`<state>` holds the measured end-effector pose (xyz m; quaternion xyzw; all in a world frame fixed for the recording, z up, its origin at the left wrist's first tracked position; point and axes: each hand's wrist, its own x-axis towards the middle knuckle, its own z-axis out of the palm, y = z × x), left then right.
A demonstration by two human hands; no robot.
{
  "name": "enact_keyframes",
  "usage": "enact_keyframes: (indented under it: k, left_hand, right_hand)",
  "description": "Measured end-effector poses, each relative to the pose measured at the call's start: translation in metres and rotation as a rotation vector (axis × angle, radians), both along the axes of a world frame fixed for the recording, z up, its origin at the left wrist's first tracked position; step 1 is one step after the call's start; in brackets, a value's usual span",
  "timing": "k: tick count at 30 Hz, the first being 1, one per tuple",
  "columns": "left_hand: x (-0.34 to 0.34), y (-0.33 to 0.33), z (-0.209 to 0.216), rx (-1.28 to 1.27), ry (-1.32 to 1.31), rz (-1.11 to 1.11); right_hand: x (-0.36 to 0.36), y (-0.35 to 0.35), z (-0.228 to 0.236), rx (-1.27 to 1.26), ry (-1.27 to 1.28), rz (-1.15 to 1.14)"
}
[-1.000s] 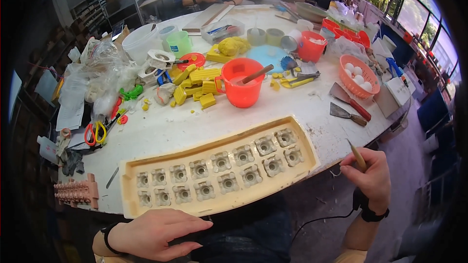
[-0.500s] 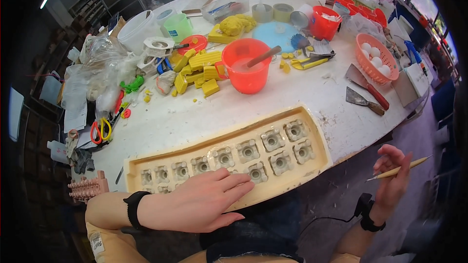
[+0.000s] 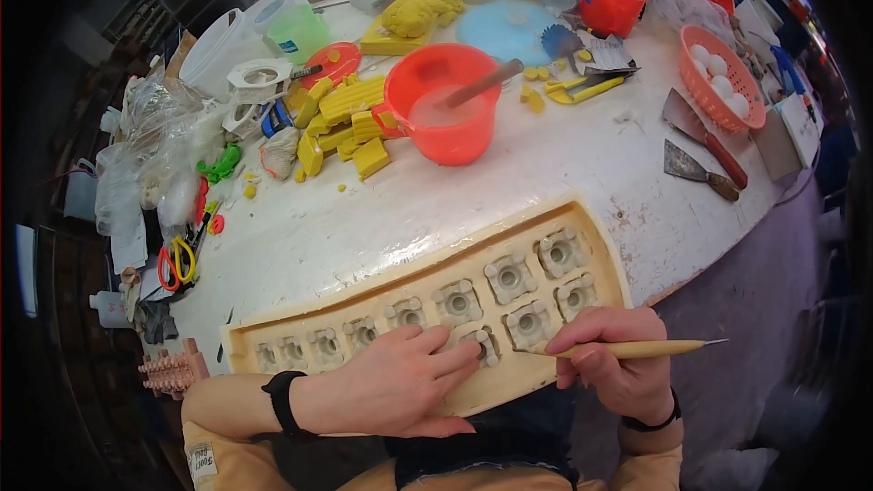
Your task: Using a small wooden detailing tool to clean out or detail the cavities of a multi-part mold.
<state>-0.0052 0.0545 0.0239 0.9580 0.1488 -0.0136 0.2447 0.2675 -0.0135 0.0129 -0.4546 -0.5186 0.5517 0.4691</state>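
A long cream tray-like mould [image 3: 518,373] lies slanted at the table's near edge, with rows of square grey knobbed pieces [image 3: 456,302] set in its floor. My left hand [image 3: 391,377] rests flat across its near side, fingers stretched out and covering part of the lower row. At the mould's right end, my right hand [image 3: 623,382] pinches a double-ended modelling tool [image 3: 659,348] with a pale wooden handle and thin metal tips. Its left tip is by the lower-row piece just right of my left fingertips; whether it touches is unclear.
Beyond the mould stands a red jug [image 3: 450,141] with a stick in it, beside yellow clay blocks [image 3: 355,100]. Scrapers [image 3: 696,168] and a pink basket of white balls [image 3: 718,41] lie right. Scissors [image 3: 177,259] and plastic bags [image 3: 150,150] are left.
My right hand has come in from beyond the table's right edge to the mould, bringing the modelling tool's tip to the lower row. My left hand stays on the mould. The view has shifted slightly.
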Motion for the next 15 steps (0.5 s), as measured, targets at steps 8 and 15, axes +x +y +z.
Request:
enact_keyframes:
  k: [8, 15]
  left_hand:
    - [-0.007, 0.003, -0.003, -0.021, -0.021, -0.028]
    - [-0.005, 0.003, -0.002, -0.024, 0.005, -0.045]
  right_hand:
    - [-0.013, 0.004, 0.002, 0.057, -0.309, 0.033]
    - [-0.023, -0.006, -0.011, 0.188, -0.421, 0.04]
